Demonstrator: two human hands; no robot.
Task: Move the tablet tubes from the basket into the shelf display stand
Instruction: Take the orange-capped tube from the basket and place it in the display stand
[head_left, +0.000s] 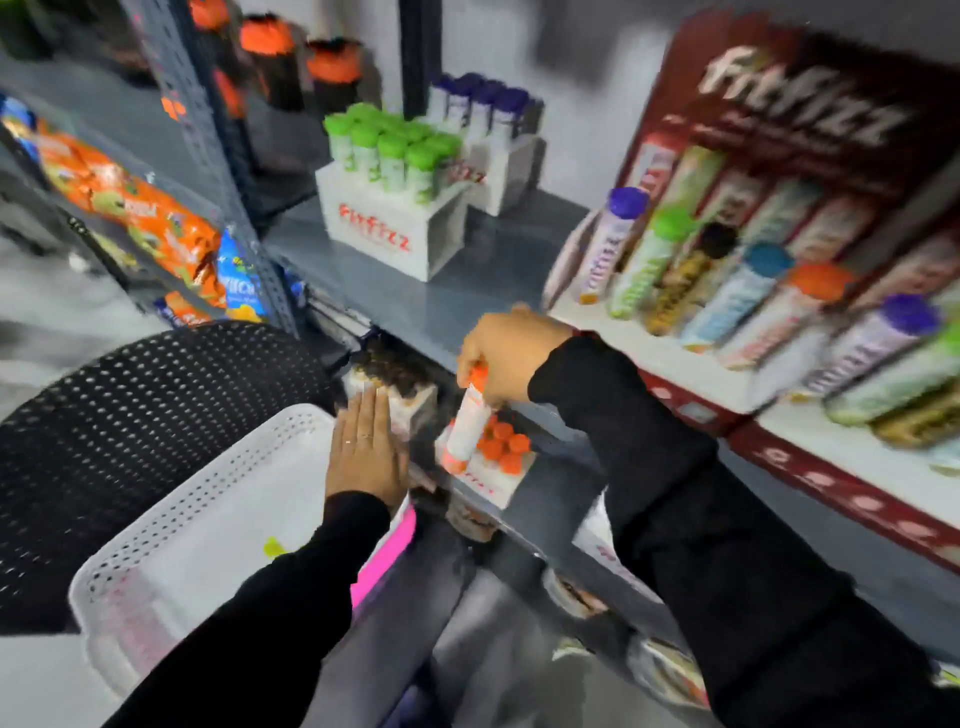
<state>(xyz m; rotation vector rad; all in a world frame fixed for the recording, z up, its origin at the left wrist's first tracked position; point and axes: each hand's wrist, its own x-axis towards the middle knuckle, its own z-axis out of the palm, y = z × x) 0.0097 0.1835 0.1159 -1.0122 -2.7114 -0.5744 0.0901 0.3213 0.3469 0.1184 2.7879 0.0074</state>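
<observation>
R hand (511, 358) grips orange tube (467, 423) above stand (501, 480), under shelf edge (415, 343).

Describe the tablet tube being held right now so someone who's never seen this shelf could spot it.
Start at the grey shelf carrying the white stand of green-capped tubes, then drop below its front edge. There the right hand grips an orange-capped tube, tilted above a white stand of orange-capped tubes. It alone is lifted clear of the stand.

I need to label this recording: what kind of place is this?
Probably a shop aisle. Grey metal shelves carry a branded red cardboard display of coloured tablet tubes and orange snack packets; the right hand holds an orange-capped tube.
</observation>
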